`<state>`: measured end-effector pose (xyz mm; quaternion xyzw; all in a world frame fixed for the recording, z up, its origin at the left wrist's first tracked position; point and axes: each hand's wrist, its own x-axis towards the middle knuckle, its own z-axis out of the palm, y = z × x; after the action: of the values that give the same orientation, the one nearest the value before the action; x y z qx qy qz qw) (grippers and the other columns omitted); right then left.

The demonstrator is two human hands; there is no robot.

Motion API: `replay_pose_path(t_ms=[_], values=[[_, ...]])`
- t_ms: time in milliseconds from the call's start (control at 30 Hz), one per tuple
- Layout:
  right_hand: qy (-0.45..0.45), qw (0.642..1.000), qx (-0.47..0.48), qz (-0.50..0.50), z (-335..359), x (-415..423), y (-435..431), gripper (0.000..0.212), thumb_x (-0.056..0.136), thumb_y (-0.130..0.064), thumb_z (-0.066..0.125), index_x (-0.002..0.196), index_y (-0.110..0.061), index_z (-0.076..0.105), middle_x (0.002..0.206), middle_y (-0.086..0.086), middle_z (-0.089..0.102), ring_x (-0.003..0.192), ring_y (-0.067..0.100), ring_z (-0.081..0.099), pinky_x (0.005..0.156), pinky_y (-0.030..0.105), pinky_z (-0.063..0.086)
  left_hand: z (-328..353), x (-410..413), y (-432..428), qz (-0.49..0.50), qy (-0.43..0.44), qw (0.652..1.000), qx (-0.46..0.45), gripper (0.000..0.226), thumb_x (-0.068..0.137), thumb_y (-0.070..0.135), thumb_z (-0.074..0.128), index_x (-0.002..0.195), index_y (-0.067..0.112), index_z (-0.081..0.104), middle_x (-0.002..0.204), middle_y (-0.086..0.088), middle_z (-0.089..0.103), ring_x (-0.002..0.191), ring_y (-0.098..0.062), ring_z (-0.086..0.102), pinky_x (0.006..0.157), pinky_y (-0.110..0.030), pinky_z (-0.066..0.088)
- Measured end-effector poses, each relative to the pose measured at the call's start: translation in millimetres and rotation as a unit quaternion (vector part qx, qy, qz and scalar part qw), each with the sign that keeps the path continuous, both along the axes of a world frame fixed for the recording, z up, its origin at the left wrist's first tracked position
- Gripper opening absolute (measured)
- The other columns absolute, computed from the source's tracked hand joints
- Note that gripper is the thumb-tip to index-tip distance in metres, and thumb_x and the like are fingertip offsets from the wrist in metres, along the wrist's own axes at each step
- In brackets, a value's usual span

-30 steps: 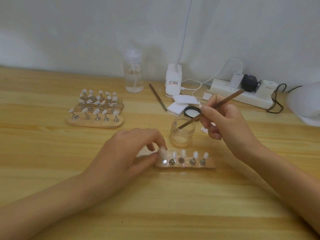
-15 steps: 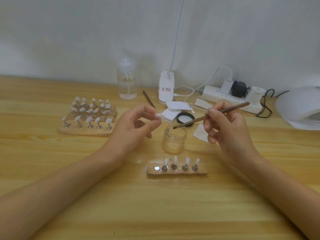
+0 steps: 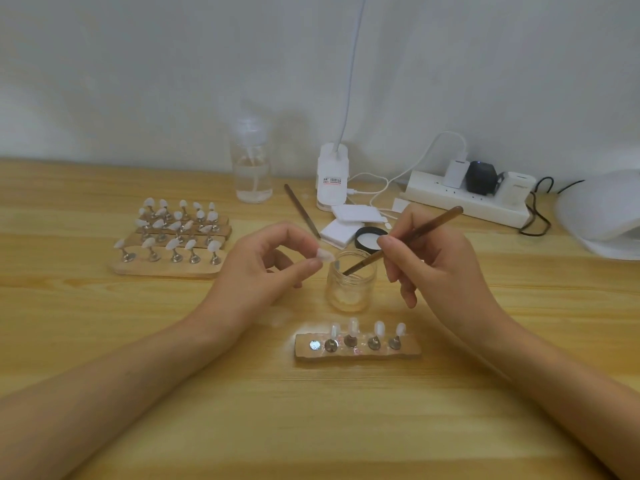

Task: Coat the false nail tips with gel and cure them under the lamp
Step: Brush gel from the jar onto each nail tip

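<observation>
Pinches one false nail tip (image 3: 323, 254) in the left grip (image 3: 263, 268) just beside the rim of the open glass jar (image 3: 351, 292) on the desk (image 3: 311, 427) and clasps the brush (image 3: 426, 226) in the right grip (image 3: 440, 271) with its bristle end inside that jar, above a pale layer (image 3: 349, 300) at its bottom.

There is just one camera, and it sits on my head. It looks forward and down at the table (image 3: 311, 427) from close up. The wall (image 3: 138, 81) fills the far part. The lamp (image 3: 602, 209) is cut off at the right edge.
</observation>
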<state>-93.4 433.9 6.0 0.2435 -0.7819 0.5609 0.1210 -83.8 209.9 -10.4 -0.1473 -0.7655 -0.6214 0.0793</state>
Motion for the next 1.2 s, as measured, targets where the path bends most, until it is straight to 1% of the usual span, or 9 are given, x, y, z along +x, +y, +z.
replay_pose_path(t_ms=[200,267,367,500,667,800,967,1133,1200], values=[[-0.026,0.999,-0.036,0.008,0.6,-0.6,-0.3,0.016,0.098,-0.009,0.059,0.083,-0.005,0.053,0.057,0.005,0.057,0.041,0.019,0.046,0.036,0.026,0.04,-0.1,1.0,-0.9,0.005,0.001,1.0,-0.009,0.011,0.084,0.015,0.076,0.084,0.023,0.068,0.092,0.011,0.07,0.063,-0.006,0.061,0.063,-0.018,0.047],[-0.028,0.997,-0.068,0.0,1.7,0.4,1.4,0.017,0.098,-0.01,0.058,0.082,-0.008,0.053,0.058,0.004,0.058,0.043,0.021,0.047,0.036,0.025,0.04,-0.1,1.9,-1.2,0.006,0.004,1.0,-0.013,0.013,0.084,0.014,0.075,0.084,0.023,0.067,0.091,0.013,0.069,0.064,-0.006,0.061,0.062,-0.015,0.046],[-0.043,0.99,-0.133,-0.018,1.1,2.2,6.0,0.019,0.1,-0.01,0.054,0.081,-0.011,0.051,0.058,0.001,0.057,0.048,0.019,0.049,0.037,0.023,0.04,0.0,2.9,-1.6,0.012,0.007,1.0,-0.018,0.012,0.084,0.016,0.075,0.084,0.023,0.066,0.09,0.017,0.068,0.064,-0.005,0.061,0.061,-0.013,0.044],[-0.125,0.968,-0.218,-0.026,-3.6,3.0,7.4,0.02,0.101,-0.01,0.048,0.081,-0.014,0.049,0.058,0.0,0.059,0.052,0.013,0.053,0.041,0.021,0.043,0.2,3.5,-1.8,0.012,0.012,1.0,-0.023,0.011,0.084,0.017,0.075,0.084,0.023,0.066,0.09,0.016,0.067,0.063,-0.006,0.061,0.062,-0.015,0.045],[-0.19,0.944,-0.27,-0.032,-5.7,3.1,7.0,0.022,0.101,-0.015,0.05,0.079,-0.017,0.047,0.057,0.0,0.058,0.051,0.008,0.053,0.041,0.019,0.042,0.0,3.7,-0.9,0.013,0.015,0.999,-0.041,0.015,0.084,0.015,0.075,0.082,0.026,0.066,0.09,0.016,0.068,0.064,-0.006,0.061,0.06,-0.013,0.042],[-0.215,0.93,-0.296,-0.037,-5.5,0.1,7.2,0.025,0.101,-0.015,0.049,0.076,-0.019,0.048,0.057,-0.001,0.057,0.049,0.008,0.05,0.041,0.017,0.04,0.8,4.5,0.4,0.009,0.015,0.998,-0.057,0.018,0.084,0.014,0.075,0.081,0.029,0.067,0.091,0.017,0.068,0.065,-0.006,0.06,0.063,-0.016,0.044],[-0.215,0.929,-0.301,-0.014,-7.1,-2.2,8.5,0.023,0.1,-0.018,0.05,0.077,-0.019,0.048,0.059,-0.001,0.059,0.05,0.008,0.051,0.044,0.017,0.043,2.5,5.0,1.5,0.009,0.012,0.998,-0.064,0.018,0.083,0.016,0.077,0.081,0.03,0.067,0.093,0.015,0.069,0.065,-0.005,0.06,0.068,-0.024,0.048],[-0.2,0.936,-0.289,0.025,-7.7,-3.3,7.4,0.016,0.088,-0.026,0.057,0.078,-0.017,0.049,0.061,0.002,0.062,0.051,0.01,0.056,0.048,0.018,0.047,2.6,3.1,2.8,0.0,0.008,0.998,-0.057,0.018,0.081,0.014,0.077,0.078,0.028,0.066,0.086,0.016,0.069,0.061,-0.003,0.057,0.063,-0.014,0.044],[-0.196,0.939,-0.279,0.031,-8.0,-3.8,6.9,0.016,0.086,-0.027,0.057,0.079,-0.016,0.049,0.062,0.002,0.063,0.051,0.011,0.057,0.049,0.018,0.048,2.3,2.7,2.7,-0.001,0.004,0.999,-0.054,0.019,0.081,0.015,0.078,0.077,0.028,0.066,0.085,0.017,0.069,0.06,-0.002,0.056,0.063,-0.012,0.043]])
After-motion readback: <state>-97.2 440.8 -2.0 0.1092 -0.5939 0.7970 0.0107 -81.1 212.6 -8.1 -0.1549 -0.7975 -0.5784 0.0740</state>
